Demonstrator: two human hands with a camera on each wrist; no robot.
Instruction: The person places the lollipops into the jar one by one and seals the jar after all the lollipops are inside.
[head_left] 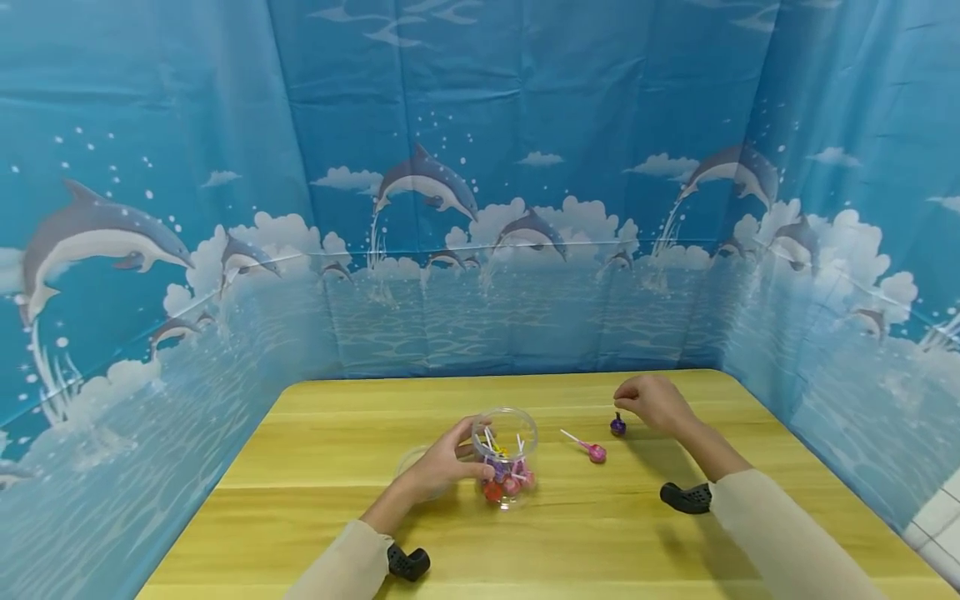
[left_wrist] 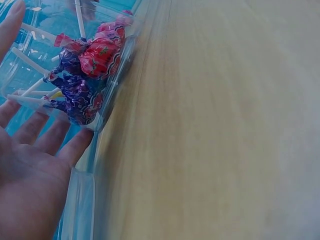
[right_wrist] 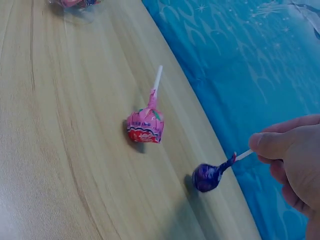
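Observation:
A clear plastic jar (head_left: 506, 435) stands upright on the table, with several wrapped lollipops (left_wrist: 82, 97) in red, purple and pink inside, white sticks pointing up. My left hand (head_left: 448, 461) holds the jar from its left side, the thumb in front and the fingers curved round behind. My right hand (head_left: 654, 403) pinches the white stick of a purple lollipop (right_wrist: 207, 177) between thumb and forefinger. Its wrapped head hangs downward, close over the tabletop. To the left of that, a pink lollipop (right_wrist: 145, 126) lies on the table with its stick pointing away from me.
A clear round lid (head_left: 412, 457) lies on the table behind my left hand, partly hidden. The wood-grain table (head_left: 570, 542) is bounded at the back and sides by a blue curtain (head_left: 517, 325) printed with dolphins. Black devices (head_left: 684, 498) sit at both wrists.

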